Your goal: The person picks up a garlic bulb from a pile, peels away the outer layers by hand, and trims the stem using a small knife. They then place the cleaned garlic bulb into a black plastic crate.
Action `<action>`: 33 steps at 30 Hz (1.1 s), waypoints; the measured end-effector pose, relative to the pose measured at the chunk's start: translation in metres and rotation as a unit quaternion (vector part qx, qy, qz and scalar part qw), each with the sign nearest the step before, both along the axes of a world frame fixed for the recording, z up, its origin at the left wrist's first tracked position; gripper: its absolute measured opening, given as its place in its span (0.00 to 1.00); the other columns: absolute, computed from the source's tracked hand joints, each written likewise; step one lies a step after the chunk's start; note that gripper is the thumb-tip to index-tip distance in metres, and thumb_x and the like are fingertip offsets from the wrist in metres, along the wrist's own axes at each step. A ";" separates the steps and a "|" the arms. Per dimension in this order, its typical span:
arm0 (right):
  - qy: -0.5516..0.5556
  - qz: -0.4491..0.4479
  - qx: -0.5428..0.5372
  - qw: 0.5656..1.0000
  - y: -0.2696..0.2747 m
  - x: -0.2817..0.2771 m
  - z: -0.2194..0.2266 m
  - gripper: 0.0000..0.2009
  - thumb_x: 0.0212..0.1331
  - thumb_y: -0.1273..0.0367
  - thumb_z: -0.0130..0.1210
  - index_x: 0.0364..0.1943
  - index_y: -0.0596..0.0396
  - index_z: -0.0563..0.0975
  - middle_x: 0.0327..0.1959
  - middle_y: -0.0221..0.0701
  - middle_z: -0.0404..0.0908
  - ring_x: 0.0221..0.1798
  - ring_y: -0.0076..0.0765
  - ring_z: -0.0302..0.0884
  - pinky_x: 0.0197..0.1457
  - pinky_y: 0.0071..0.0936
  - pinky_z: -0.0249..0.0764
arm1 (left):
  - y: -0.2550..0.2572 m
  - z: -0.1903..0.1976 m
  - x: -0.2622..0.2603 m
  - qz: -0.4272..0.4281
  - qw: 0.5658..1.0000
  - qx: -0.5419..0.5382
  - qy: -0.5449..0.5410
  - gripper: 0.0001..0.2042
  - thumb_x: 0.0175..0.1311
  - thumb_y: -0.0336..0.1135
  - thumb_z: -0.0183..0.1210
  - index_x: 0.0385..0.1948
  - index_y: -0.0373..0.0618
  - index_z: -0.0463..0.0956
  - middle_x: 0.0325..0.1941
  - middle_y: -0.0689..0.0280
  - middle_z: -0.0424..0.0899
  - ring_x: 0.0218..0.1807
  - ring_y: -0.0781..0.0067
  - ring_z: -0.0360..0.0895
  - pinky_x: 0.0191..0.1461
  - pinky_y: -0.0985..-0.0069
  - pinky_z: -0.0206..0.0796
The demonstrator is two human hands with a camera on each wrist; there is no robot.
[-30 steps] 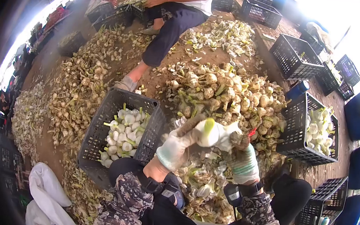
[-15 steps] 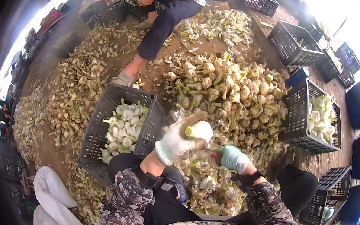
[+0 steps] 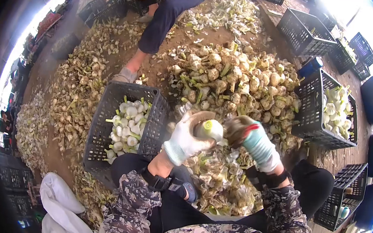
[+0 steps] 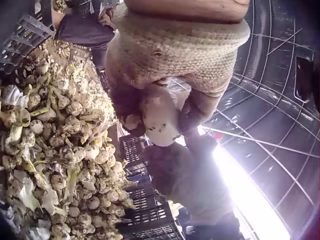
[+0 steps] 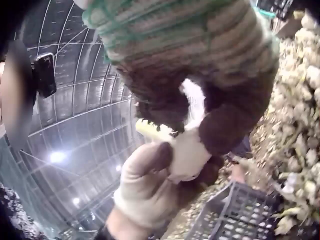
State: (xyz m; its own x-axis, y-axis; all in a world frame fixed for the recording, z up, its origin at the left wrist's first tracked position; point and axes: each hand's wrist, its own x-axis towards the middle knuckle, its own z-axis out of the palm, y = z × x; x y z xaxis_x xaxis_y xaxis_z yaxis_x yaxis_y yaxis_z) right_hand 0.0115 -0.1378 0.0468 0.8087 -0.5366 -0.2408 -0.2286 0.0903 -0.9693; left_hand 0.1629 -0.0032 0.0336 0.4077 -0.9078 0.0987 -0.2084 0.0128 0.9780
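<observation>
In the head view my left hand (image 3: pixel 188 135), in a soiled white glove, grips a pale garlic bulb (image 3: pixel 211 129) with its cut green stem toward me. The right hand (image 3: pixel 253 140), in a green-and-white glove with dark, dirty fingers, is close beside the bulb, blurred. A small red object (image 3: pixel 252 128) shows at its curled fingers, mostly hidden. From the right wrist, the fingers bend at the bulb (image 5: pixel 189 156), with a white strip (image 5: pixel 194 102) between them. In the left wrist view the bulb (image 4: pixel 159 120) sits between thumb and fingers.
A black crate (image 3: pixel 99 129) of cleaned garlic stands at my left, another crate (image 3: pixel 306 113) at my right. Ahead lies a heap of unpeeled garlic (image 3: pixel 242 81); peeled skins (image 3: pixel 216 185) pile up between my legs. A seated person's leg (image 3: pixel 156 29) extends ahead.
The right hand was at the bulb, dropped below and right of it, then came back up beside it. The left hand kept hold of the bulb and turned it. The head view tilted down slightly.
</observation>
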 end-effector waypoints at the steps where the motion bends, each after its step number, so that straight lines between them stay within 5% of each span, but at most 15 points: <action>1: 0.036 0.046 -0.126 0.990 0.008 0.001 0.000 0.11 0.55 0.80 0.45 0.43 0.64 0.72 0.28 0.31 0.78 0.32 0.24 0.75 0.34 0.18 0.71 | 0.000 0.000 0.003 -0.018 0.999 0.020 -0.046 0.28 0.38 0.25 0.65 0.49 0.34 0.70 0.46 0.60 0.75 0.47 0.72 0.74 0.52 0.77 0.67; 3: 0.010 0.051 -0.200 0.978 -0.001 -0.002 -0.038 0.13 0.56 0.80 0.44 0.45 0.63 0.70 0.30 0.33 0.78 0.31 0.25 0.75 0.33 0.18 0.71 | -0.001 0.005 0.005 -0.039 0.994 0.035 -0.097 0.28 0.39 0.25 0.65 0.49 0.34 0.69 0.46 0.60 0.75 0.47 0.72 0.74 0.52 0.77 0.67; 5: 0.030 -0.115 0.056 0.991 -0.015 0.000 -0.041 0.13 0.56 0.79 0.44 0.47 0.62 0.70 0.34 0.33 0.78 0.31 0.26 0.75 0.33 0.19 0.71 | 0.003 0.014 0.002 -0.063 0.968 0.036 0.242 0.29 0.40 0.24 0.66 0.50 0.34 0.68 0.46 0.59 0.75 0.47 0.71 0.74 0.51 0.77 0.68; 7: 0.052 -0.129 0.097 0.985 -0.014 -0.008 -0.029 0.14 0.58 0.77 0.45 0.49 0.60 0.69 0.37 0.33 0.77 0.33 0.26 0.76 0.34 0.18 0.72 | 0.001 0.011 0.004 -0.045 0.976 0.016 0.214 0.29 0.41 0.23 0.66 0.51 0.34 0.67 0.47 0.59 0.75 0.48 0.72 0.73 0.51 0.76 0.68; 9: -0.079 -0.032 0.251 0.964 -0.004 -0.014 -0.012 0.10 0.57 0.74 0.50 0.43 0.61 0.70 0.31 0.27 0.76 0.32 0.23 0.73 0.36 0.20 0.71 | 0.001 0.006 0.004 -0.004 0.977 0.033 0.212 0.30 0.40 0.24 0.67 0.51 0.34 0.67 0.48 0.58 0.75 0.48 0.72 0.73 0.51 0.76 0.68; 10: -0.224 -0.062 0.153 0.961 0.006 -0.017 -0.036 0.16 0.57 0.70 0.53 0.49 0.60 0.70 0.37 0.33 0.78 0.33 0.27 0.76 0.34 0.21 0.72 | 0.000 0.006 0.003 0.004 0.983 0.030 0.181 0.30 0.40 0.25 0.67 0.51 0.34 0.67 0.48 0.58 0.74 0.48 0.72 0.73 0.52 0.76 0.68; 13: 0.086 -0.005 -0.162 0.983 0.020 0.003 0.000 0.10 0.54 0.71 0.55 0.39 0.63 0.75 0.31 0.30 0.80 0.33 0.26 0.75 0.37 0.21 0.70 | -0.003 0.009 0.004 -0.004 0.998 0.046 0.032 0.30 0.39 0.26 0.68 0.50 0.33 0.67 0.49 0.58 0.74 0.49 0.72 0.73 0.52 0.76 0.67; 15: 0.112 0.029 -0.183 0.976 0.011 0.002 -0.002 0.10 0.56 0.72 0.52 0.40 0.63 0.74 0.34 0.30 0.79 0.33 0.27 0.75 0.37 0.22 0.70 | -0.001 0.010 0.004 -0.012 0.999 0.046 0.011 0.31 0.39 0.27 0.68 0.50 0.33 0.67 0.49 0.58 0.74 0.49 0.72 0.72 0.52 0.76 0.67; 17: 0.137 0.059 -0.203 0.968 0.000 -0.007 -0.022 0.10 0.57 0.73 0.50 0.42 0.64 0.73 0.36 0.31 0.79 0.33 0.28 0.74 0.37 0.22 0.70 | 0.002 0.017 0.000 -0.035 0.960 0.040 0.273 0.30 0.38 0.28 0.69 0.49 0.33 0.68 0.48 0.58 0.74 0.49 0.72 0.73 0.52 0.76 0.67; 18: 0.002 0.041 -0.029 0.999 -0.005 -0.006 -0.035 0.09 0.58 0.75 0.46 0.42 0.63 0.72 0.36 0.29 0.78 0.33 0.27 0.73 0.37 0.21 0.69 | 0.002 0.014 0.001 -0.034 0.963 0.040 0.263 0.30 0.38 0.27 0.68 0.49 0.32 0.67 0.47 0.59 0.75 0.49 0.71 0.73 0.54 0.75 0.65; 21: -0.012 0.038 0.039 0.998 0.002 -0.015 -0.028 0.08 0.60 0.78 0.38 0.39 0.60 0.70 0.31 0.25 0.72 0.31 0.21 0.68 0.37 0.18 0.66 | 0.001 0.008 0.003 0.001 0.994 0.053 0.095 0.31 0.39 0.26 0.67 0.51 0.32 0.66 0.47 0.59 0.75 0.49 0.70 0.73 0.55 0.74 0.64; 23: -0.190 0.093 0.340 0.916 0.000 -0.007 -0.038 0.10 0.59 0.79 0.37 0.41 0.60 0.70 0.32 0.26 0.74 0.32 0.20 0.69 0.38 0.18 0.67 | 0.000 0.003 0.005 -0.006 0.998 0.061 0.030 0.31 0.39 0.26 0.67 0.51 0.32 0.66 0.47 0.59 0.75 0.49 0.70 0.72 0.55 0.74 0.64; 25: 0.019 0.037 0.005 0.999 0.007 -0.007 -0.025 0.11 0.57 0.78 0.44 0.44 0.63 0.71 0.35 0.31 0.78 0.33 0.25 0.74 0.37 0.20 0.69 | -0.001 0.000 0.005 -0.010 0.997 0.065 0.037 0.30 0.39 0.25 0.66 0.51 0.33 0.66 0.48 0.59 0.75 0.49 0.70 0.72 0.54 0.74 0.64; 27: 0.066 0.044 -0.106 0.991 0.007 -0.008 -0.006 0.12 0.53 0.76 0.51 0.42 0.66 0.72 0.32 0.35 0.79 0.31 0.27 0.75 0.36 0.22 0.70 | 0.001 0.008 0.002 -0.010 0.990 0.056 0.125 0.30 0.40 0.24 0.65 0.51 0.33 0.66 0.48 0.59 0.75 0.49 0.70 0.72 0.54 0.74 0.65; 33: 0.009 0.042 -0.141 0.989 0.015 -0.004 -0.022 0.06 0.58 0.73 0.50 0.35 0.63 0.74 0.28 0.27 0.78 0.28 0.17 0.72 0.32 0.15 0.68 | 0.005 0.007 0.004 -0.026 0.958 0.035 0.285 0.27 0.43 0.21 0.57 0.51 0.32 0.65 0.46 0.55 0.76 0.46 0.67 0.75 0.51 0.73 0.68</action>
State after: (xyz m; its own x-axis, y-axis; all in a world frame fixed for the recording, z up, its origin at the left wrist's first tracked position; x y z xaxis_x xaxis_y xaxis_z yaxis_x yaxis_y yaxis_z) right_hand 0.0079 -0.1231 0.0244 0.8501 -0.5158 -0.1057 -0.2413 -0.2033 -0.9489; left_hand 0.1671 0.0013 0.0401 0.3316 -0.9246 -0.1876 0.3580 -0.0607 0.9317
